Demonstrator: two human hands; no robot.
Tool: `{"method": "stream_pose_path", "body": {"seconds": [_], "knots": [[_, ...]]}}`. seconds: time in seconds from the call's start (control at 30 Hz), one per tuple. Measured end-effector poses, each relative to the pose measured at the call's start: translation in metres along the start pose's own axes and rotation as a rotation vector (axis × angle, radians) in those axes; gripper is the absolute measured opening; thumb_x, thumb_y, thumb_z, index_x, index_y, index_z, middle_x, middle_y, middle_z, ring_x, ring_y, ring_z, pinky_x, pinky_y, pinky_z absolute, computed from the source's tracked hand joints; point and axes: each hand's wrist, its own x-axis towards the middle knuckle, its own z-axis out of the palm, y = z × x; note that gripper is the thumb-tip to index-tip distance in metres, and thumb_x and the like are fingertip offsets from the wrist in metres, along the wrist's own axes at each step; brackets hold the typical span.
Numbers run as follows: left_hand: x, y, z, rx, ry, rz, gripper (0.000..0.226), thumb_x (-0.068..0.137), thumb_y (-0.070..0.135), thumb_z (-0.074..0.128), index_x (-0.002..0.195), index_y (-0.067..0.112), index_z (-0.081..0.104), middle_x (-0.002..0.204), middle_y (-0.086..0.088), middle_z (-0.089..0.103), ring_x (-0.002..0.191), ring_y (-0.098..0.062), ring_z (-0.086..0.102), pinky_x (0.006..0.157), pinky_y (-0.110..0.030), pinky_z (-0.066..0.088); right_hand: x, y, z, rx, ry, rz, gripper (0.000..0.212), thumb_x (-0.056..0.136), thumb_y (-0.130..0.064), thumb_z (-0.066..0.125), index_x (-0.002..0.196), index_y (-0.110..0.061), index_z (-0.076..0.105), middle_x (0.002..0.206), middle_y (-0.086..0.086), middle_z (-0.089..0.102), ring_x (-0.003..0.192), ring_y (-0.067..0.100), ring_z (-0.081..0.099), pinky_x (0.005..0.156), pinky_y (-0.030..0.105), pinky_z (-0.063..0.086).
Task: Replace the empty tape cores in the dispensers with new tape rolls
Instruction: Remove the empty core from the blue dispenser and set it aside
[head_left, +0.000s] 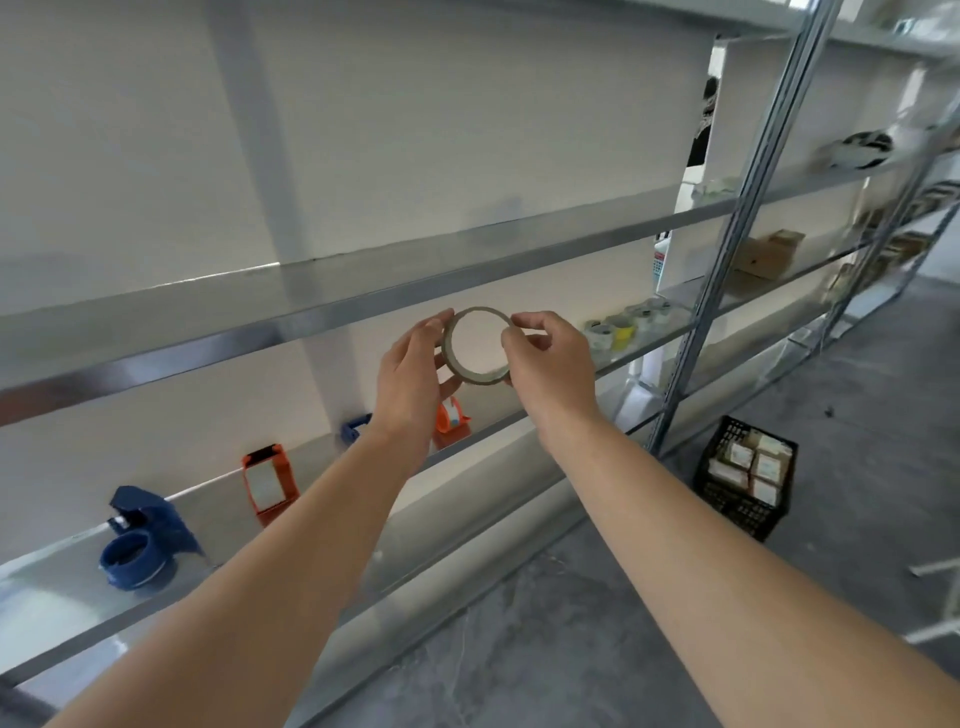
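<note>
Both hands hold a thin brownish tape ring (470, 375) up in front of the shelf. My left hand (415, 364) grips its left side, and my right hand (550, 358) pinches its right edge with thumb and fingers. On the metal shelf (311, 525) below stand a blue tape dispenser (143, 540), an orange dispenser (270, 480), a small blue dispenser (356, 427) partly hidden by my left wrist, and an orange dispenser (453, 418) holding white tape. Several tape rolls (626, 325) sit farther right on the same shelf.
An upper shelf edge (363, 291) runs just above my hands. A black crate (745, 475) with small boxes stands on the grey floor at the right. Metal uprights (727, 249) divide the racks; a cardboard box (769, 254) lies on the neighbouring shelf.
</note>
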Motion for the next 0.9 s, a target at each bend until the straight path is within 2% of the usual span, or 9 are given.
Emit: {"method": "stream_pose_path", "body": {"seconds": [0.1,0.27,0.37,0.53,0.7,0.9], "knots": [[0.01,-0.006,0.032,0.001,-0.007,0.002,0.026,0.111,0.029,0.051,0.111,0.032,0.076,0.124,0.002,0.07,0.124,-0.02,0.064,0.097,-0.035,0.059,0.023,0.007,-0.022,0.009,0.004,0.01,0.022,0.097,-0.028,0.063,0.118,-0.027,0.068,0.112,-0.006,0.07,0.102,0.015,0.067,0.088,0.042,0.063],[0.03,-0.015,0.06,-0.004,-0.035,-0.017,0.031,0.111,0.026,0.047,0.125,0.023,0.075,0.127,0.001,0.069,0.123,-0.019,0.064,0.099,-0.035,0.059,0.052,0.017,-0.04,0.02,0.013,0.032,0.019,0.096,-0.026,0.063,0.115,-0.027,0.068,0.11,-0.007,0.07,0.102,0.015,0.067,0.088,0.042,0.063],[0.048,-0.024,0.074,-0.001,-0.045,-0.039,0.03,0.111,0.029,0.049,0.125,0.024,0.075,0.128,0.002,0.069,0.122,-0.018,0.065,0.09,-0.029,0.059,0.072,0.027,-0.045,0.02,0.015,0.053,0.019,0.098,-0.023,0.063,0.116,-0.027,0.067,0.11,-0.006,0.069,0.101,0.015,0.067,0.088,0.04,0.063],[0.089,-0.045,0.094,-0.03,-0.072,-0.095,0.027,0.108,0.029,0.055,0.122,0.021,0.077,0.124,0.0,0.071,0.12,-0.022,0.066,0.088,-0.031,0.06,0.112,0.049,-0.042,0.005,0.035,0.107,0.021,0.095,-0.023,0.061,0.115,-0.028,0.067,0.107,-0.007,0.07,0.093,0.012,0.068,0.086,0.042,0.064],[0.146,-0.074,0.112,0.062,-0.159,-0.062,0.029,0.11,0.033,0.05,0.125,0.025,0.074,0.133,0.0,0.068,0.125,-0.021,0.064,0.107,-0.044,0.057,0.161,0.074,-0.03,-0.031,0.104,0.149,0.023,0.09,-0.024,0.061,0.111,-0.03,0.069,0.097,-0.008,0.073,0.088,0.013,0.071,0.085,0.045,0.063],[0.207,-0.1,0.132,0.083,-0.216,-0.107,0.029,0.109,0.038,0.052,0.125,0.027,0.074,0.135,-0.002,0.066,0.123,-0.018,0.065,0.105,-0.041,0.057,0.218,0.098,-0.019,-0.094,0.157,0.189,0.019,0.089,-0.027,0.063,0.106,-0.032,0.068,0.095,-0.009,0.073,0.089,0.016,0.072,0.086,0.046,0.062]]}}
